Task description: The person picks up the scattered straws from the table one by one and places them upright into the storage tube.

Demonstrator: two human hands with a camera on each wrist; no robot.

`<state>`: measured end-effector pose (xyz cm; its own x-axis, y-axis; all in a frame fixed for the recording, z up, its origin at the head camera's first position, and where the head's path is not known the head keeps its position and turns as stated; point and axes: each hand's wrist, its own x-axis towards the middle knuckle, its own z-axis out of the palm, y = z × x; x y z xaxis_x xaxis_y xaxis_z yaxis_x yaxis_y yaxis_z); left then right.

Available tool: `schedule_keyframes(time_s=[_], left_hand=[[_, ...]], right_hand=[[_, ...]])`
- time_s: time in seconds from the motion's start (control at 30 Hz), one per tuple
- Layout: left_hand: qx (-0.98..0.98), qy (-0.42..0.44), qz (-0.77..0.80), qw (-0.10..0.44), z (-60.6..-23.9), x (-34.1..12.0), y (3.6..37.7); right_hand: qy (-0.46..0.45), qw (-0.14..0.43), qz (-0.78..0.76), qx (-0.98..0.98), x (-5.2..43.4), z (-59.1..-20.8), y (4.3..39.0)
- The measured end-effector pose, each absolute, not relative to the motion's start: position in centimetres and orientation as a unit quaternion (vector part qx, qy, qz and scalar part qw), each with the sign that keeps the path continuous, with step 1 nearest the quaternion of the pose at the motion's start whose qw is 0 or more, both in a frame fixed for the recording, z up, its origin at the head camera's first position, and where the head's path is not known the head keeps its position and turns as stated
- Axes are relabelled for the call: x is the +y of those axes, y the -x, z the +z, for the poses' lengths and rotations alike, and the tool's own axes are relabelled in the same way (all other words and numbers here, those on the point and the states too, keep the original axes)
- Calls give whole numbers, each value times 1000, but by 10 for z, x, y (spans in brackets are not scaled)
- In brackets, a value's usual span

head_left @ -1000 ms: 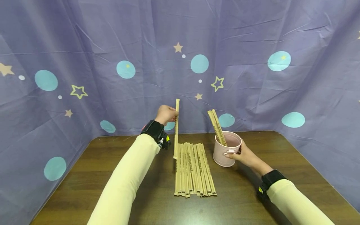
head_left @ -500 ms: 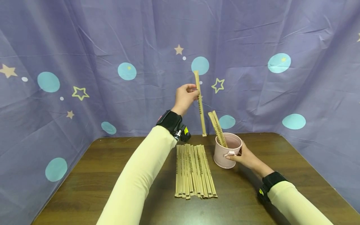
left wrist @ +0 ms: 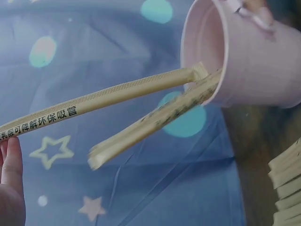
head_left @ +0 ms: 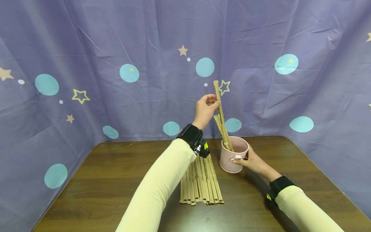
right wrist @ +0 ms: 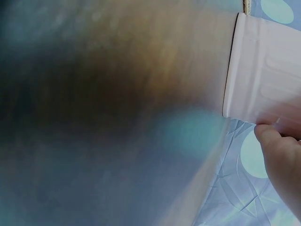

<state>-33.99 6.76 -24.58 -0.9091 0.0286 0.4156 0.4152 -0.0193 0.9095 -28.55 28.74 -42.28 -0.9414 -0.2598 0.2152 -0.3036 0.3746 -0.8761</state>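
My left hand (head_left: 204,111) pinches a paper-wrapped drinking straw (left wrist: 103,98) near its top end, above the bucket. The straw slants down, and its lower end is at the bucket's mouth in the left wrist view. More wrapped straws (left wrist: 153,125) lean inside the pink bucket (head_left: 229,162), sticking out over its left rim. My right hand (head_left: 255,162) grips the bucket at its right side, with the thumb by the small handle. In the right wrist view, fingers touch the bucket's wall (right wrist: 277,70); much of that view is blurred.
On the wooden table (head_left: 116,187), several wrapped straws (head_left: 203,185) lie side by side left of the bucket, their far ends partly hidden by my left wrist. A purple patterned curtain (head_left: 156,42) hangs behind the table.
My left hand has lifted the wrapped straw off the row and carried it right, then lowered it to the bucket's mouth. The right hand and bucket have stayed in place.
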Motion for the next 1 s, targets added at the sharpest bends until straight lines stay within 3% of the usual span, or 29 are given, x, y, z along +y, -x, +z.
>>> schedule_keyframes(time_s=[0.3, 1.0], left_hand=[[-706, 160, -679, 124, -277, 87, 331], [-730, 101, -667, 113, -339, 76, 334]], right_hand=[[-170, 24, 515, -840, 286, -423, 285], [-159, 14, 521, -838, 281, -421, 285]])
